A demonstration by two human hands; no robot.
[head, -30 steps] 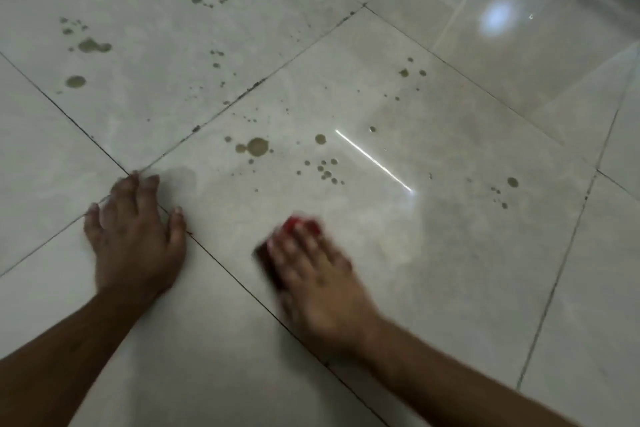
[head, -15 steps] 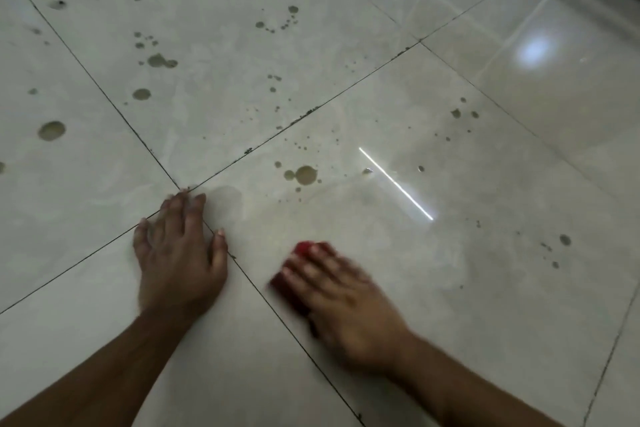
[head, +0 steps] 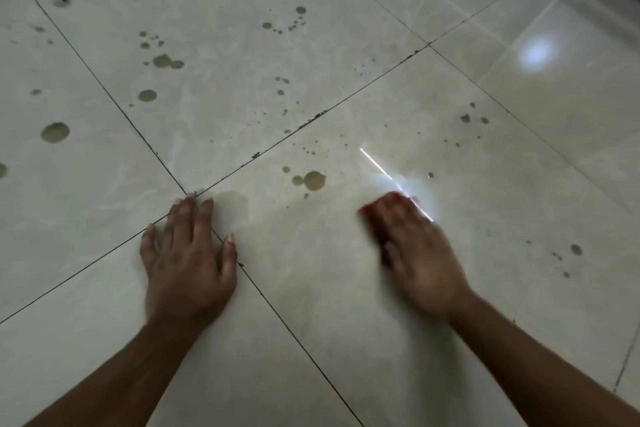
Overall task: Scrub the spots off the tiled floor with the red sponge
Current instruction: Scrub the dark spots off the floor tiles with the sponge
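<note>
Head view, looking down on a glossy pale tiled floor crossed by dark grout lines.

Left hand pressed flat, palm down, fingers spread and holding nothing, planted right over the crossing where four tiles meet; forearm running back toward the lower left corner.

Right hand blurred, laid palm down on top of the red sponge, fingers stretched out together over it — sponge almost fully covered, only a red edge peeking out at the fingertips and along the hand's left side. Sponge flat on the tile to the right of the left hand, well apart from it.

Brown spots scattered widely: a large round one with a smaller neighbour just beyond and left of the sponge, a cluster farther right, a few small ones near the right edge, many more across the far and left tiles.

Thin bright streak of reflected light just beyond the right hand's fingertips; a soft round glare on the far right tile.
</note>
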